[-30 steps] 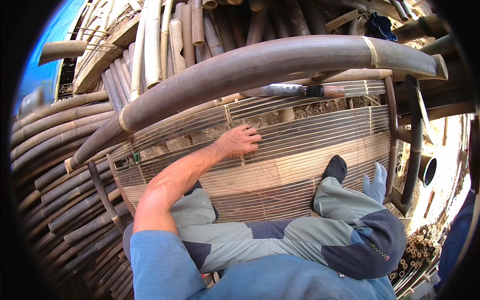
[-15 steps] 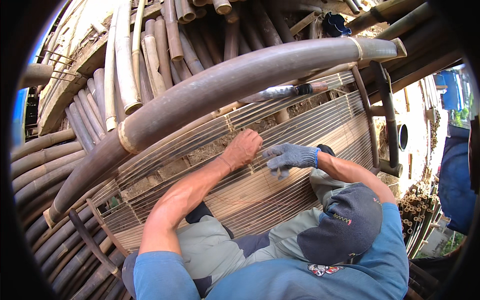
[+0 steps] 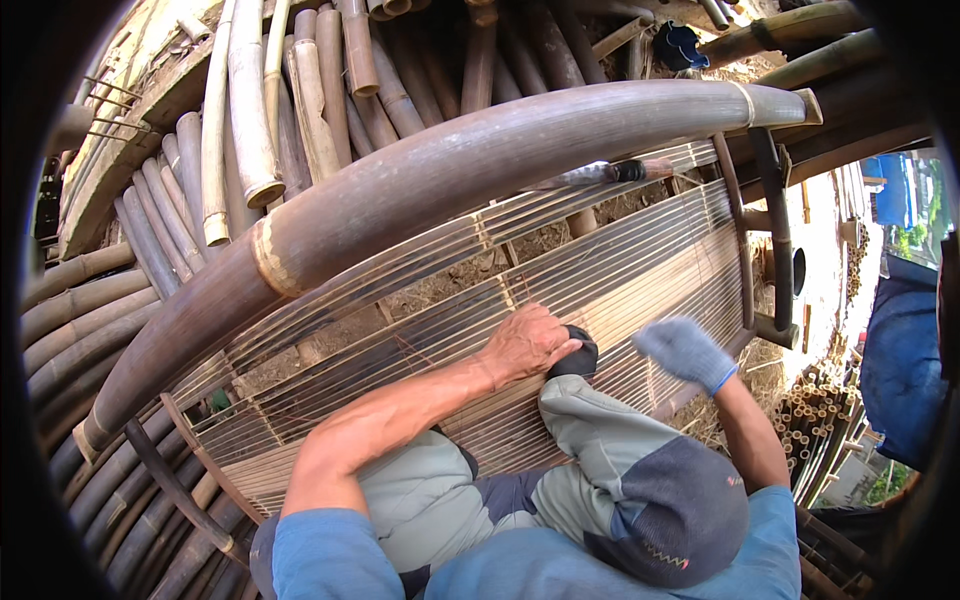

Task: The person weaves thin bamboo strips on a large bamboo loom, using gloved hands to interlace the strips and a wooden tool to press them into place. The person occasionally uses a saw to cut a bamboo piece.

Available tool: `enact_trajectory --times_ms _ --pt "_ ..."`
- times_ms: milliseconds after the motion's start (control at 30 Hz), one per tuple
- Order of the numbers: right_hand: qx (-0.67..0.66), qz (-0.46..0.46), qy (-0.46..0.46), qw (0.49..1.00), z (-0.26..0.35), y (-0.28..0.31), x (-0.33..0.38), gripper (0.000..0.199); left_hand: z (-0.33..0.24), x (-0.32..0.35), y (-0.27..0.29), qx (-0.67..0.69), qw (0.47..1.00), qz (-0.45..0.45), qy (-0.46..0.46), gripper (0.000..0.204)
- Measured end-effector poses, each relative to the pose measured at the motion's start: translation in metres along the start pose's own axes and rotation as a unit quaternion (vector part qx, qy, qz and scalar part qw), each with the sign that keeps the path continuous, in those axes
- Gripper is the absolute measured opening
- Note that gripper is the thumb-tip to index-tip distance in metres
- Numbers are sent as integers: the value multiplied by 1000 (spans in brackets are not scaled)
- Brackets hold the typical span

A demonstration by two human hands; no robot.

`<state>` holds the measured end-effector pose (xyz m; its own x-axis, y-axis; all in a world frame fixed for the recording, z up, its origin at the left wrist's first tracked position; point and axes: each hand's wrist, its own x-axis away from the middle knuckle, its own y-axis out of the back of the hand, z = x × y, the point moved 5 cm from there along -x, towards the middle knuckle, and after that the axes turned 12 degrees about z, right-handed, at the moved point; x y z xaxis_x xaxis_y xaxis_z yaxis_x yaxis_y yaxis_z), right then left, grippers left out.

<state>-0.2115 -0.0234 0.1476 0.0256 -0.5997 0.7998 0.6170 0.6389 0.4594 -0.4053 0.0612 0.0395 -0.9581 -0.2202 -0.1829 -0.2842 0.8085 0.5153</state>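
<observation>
My bare left hand (image 3: 528, 343) is closed, its fingers curled down over the thin slats of a bamboo bench (image 3: 640, 300). What it holds, if anything, is hidden. A black shoe or sock tip (image 3: 574, 354) at my bent leg touches the thumb side of this hand. To the right, my right hand (image 3: 685, 352) wears a grey knitted glove with a blue cuff. It hovers over the slats, apart from the left hand, and motion smears its fingers. Thin reddish strands (image 3: 520, 286) show on the slats just beyond my left hand.
A thick bamboo pole (image 3: 480, 150) arches across the bench's far side. Behind it lies a knife with a wrapped handle (image 3: 628, 171). Bamboo poles (image 3: 242, 110) are stacked at the far left, with more (image 3: 100, 350) along the left. A blue cloth (image 3: 908, 350) hangs at right.
My left hand has moved nearer and slightly right, to the shoe tip. My gloved right hand has swung right, away from it. My foot and knee have shifted left.
</observation>
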Motion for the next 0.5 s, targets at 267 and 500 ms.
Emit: enact_trajectory --times_ms 267,500 --pt "-67 59 130 987 -19 -35 7 31 -16 -9 19 -42 995 68 58 41" --pt "-97 -14 161 982 -67 1 16 30 -7 -56 -18 -49 990 47 122 34"
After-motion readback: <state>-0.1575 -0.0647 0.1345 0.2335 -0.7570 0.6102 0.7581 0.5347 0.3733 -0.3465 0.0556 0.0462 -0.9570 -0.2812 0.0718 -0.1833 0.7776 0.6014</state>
